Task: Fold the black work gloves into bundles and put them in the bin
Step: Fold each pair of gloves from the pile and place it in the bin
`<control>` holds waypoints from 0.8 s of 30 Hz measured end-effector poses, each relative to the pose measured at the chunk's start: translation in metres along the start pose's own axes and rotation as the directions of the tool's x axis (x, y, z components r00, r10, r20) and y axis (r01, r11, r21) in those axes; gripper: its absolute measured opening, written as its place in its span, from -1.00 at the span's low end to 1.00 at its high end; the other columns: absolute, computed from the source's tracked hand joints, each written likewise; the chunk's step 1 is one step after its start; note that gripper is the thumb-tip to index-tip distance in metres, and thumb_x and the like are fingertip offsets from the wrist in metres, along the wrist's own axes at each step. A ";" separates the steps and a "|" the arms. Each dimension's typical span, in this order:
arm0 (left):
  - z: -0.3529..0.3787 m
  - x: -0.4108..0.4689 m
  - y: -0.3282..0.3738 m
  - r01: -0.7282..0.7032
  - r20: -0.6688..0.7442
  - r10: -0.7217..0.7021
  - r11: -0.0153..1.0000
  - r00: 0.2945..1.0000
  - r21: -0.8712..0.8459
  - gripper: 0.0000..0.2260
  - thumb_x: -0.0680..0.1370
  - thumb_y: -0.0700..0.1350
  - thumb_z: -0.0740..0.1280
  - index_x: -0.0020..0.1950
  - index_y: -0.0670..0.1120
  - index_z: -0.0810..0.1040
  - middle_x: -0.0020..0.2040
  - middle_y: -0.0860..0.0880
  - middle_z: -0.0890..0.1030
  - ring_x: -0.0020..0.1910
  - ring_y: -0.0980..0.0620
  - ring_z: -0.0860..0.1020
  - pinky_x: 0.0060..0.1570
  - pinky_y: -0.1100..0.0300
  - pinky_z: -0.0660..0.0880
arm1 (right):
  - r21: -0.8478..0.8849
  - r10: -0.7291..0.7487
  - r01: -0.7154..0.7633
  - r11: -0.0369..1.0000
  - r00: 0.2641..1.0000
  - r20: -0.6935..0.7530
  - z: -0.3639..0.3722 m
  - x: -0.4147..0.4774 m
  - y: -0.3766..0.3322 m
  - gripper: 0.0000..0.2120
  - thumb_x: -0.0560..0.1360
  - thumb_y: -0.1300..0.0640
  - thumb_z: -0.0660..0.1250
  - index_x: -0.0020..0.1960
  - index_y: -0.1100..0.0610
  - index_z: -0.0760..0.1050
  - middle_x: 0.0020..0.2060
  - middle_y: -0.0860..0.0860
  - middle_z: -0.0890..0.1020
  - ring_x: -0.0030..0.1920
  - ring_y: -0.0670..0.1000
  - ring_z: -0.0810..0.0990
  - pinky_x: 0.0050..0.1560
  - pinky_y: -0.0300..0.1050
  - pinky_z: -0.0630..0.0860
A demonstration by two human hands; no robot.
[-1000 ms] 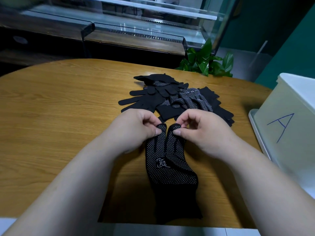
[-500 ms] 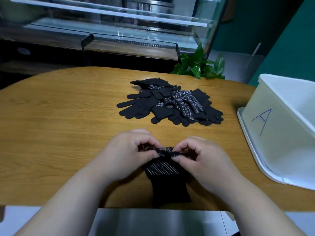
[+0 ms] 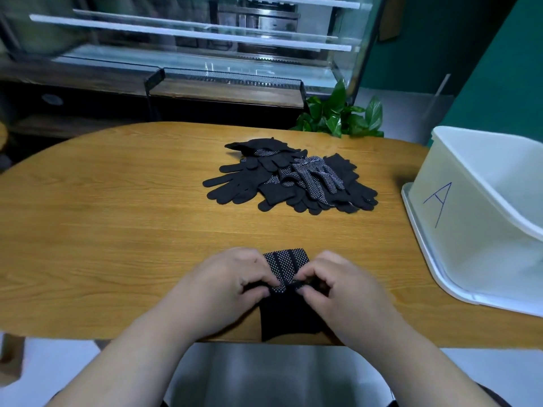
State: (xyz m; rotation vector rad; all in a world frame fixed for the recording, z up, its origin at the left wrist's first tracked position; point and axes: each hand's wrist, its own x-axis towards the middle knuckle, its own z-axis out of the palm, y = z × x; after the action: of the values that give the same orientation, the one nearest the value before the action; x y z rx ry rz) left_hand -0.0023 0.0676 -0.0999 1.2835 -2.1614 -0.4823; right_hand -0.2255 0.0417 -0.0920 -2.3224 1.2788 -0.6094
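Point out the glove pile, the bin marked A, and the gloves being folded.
glove pile (image 3: 291,179), head view, on a dotted glove near the pile's middle.
bin marked A (image 3: 458,218), head view, on its lettered side wall.
gloves being folded (image 3: 286,264), head view, on the dotted folded part between the hands.

Two bare hands and forearms, nothing worn

The left hand (image 3: 232,282) and the right hand (image 3: 345,286) are both uncovered; no ring shows on any finger that can be seen, no watch or band at either wrist, no sleeve along either forearm up to the bottom edge of the view; the fingers are short and rounded, with nails trimmed close and unpainted where they show; the knuckles are smooth, the backs of the hands plain and unmarked; both forearms are broad and widen toward the lower corners; the upper arms and elbows lie outside the view, so any clothing there cannot be told.
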 end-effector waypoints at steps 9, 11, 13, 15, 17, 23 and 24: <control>-0.001 -0.001 -0.005 -0.032 0.018 0.032 0.999 0.999 0.030 -0.83 0.44 -0.07 0.40 -0.01 0.14 0.62 -0.05 0.25 0.57 -0.01 0.31 0.49 0.04 0.42 0.39 | -0.033 -0.008 0.009 0.999 1.000 0.020 0.001 -0.004 -0.001 -0.85 0.49 0.06 0.41 0.01 -0.14 0.54 -0.07 -0.30 0.50 -0.09 -0.28 0.45 -0.19 -0.44 0.31; -0.002 -0.001 -0.005 -0.041 0.017 0.040 0.999 0.999 0.032 -0.83 0.43 -0.10 0.41 -0.03 0.12 0.63 -0.06 0.24 0.58 -0.02 0.29 0.49 0.03 0.44 0.38 | -0.060 -0.006 0.008 0.998 0.999 0.040 0.001 -0.005 -0.003 -0.89 0.51 0.05 0.39 0.00 -0.14 0.55 -0.11 -0.31 0.48 -0.05 -0.28 0.44 -0.18 -0.42 0.31; -0.003 -0.001 -0.005 -0.036 0.011 0.036 0.999 0.999 0.001 -0.81 0.42 -0.14 0.41 -0.04 0.11 0.63 -0.06 0.23 0.59 -0.02 0.30 0.50 0.02 0.45 0.38 | -0.068 -0.004 0.007 0.998 0.999 0.052 0.001 -0.005 -0.003 -0.91 0.53 0.04 0.36 0.00 -0.14 0.56 -0.11 -0.32 0.48 -0.02 -0.27 0.43 -0.17 -0.41 0.32; -0.006 -0.002 -0.005 -0.021 -0.002 0.021 0.999 1.000 -0.034 -0.81 0.42 -0.13 0.40 -0.03 0.12 0.62 -0.06 0.24 0.59 -0.03 0.32 0.52 0.02 0.45 0.39 | -0.072 -0.002 0.006 0.997 0.998 0.058 -0.001 -0.006 -0.004 -0.91 0.54 0.04 0.35 0.01 -0.14 0.57 -0.10 -0.32 0.49 -0.02 -0.26 0.44 -0.17 -0.39 0.34; -0.008 -0.002 -0.005 -0.004 -0.006 0.004 0.999 1.000 -0.049 -0.80 0.42 -0.13 0.40 -0.02 0.13 0.61 -0.05 0.24 0.59 -0.03 0.33 0.53 0.01 0.46 0.39 | -0.067 -0.009 0.013 0.998 0.998 0.065 -0.002 -0.007 -0.004 -0.90 0.53 0.04 0.36 0.00 -0.15 0.57 -0.10 -0.33 0.49 -0.02 -0.27 0.44 -0.16 -0.39 0.33; -0.005 0.000 -0.002 -0.084 0.067 0.082 0.996 0.994 0.024 -0.74 0.37 -0.15 0.48 -0.03 0.16 0.59 -0.05 0.24 0.56 -0.04 0.30 0.49 -0.01 0.32 0.42 | -0.113 -0.036 0.052 0.992 0.989 0.141 0.000 -0.008 -0.005 -0.90 0.51 0.02 0.32 0.00 -0.15 0.55 -0.10 -0.29 0.49 -0.03 -0.25 0.41 -0.14 -0.39 0.31; -0.007 -0.002 -0.002 -0.087 0.070 0.085 0.996 0.994 0.023 -0.75 0.37 -0.10 0.50 -0.02 0.16 0.59 -0.04 0.25 0.56 -0.04 0.29 0.49 0.01 0.29 0.42 | -0.126 -0.050 0.069 0.990 0.987 0.151 0.000 -0.009 -0.004 -0.88 0.50 -0.01 0.29 0.01 -0.16 0.54 -0.08 -0.29 0.50 -0.04 -0.24 0.42 -0.12 -0.38 0.33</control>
State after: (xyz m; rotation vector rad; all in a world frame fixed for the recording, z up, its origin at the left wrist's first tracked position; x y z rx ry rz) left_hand 0.0036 0.0683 -0.0961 1.1983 -2.2765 -0.4711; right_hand -0.2270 0.0515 -0.0914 -2.4688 1.2183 -0.3736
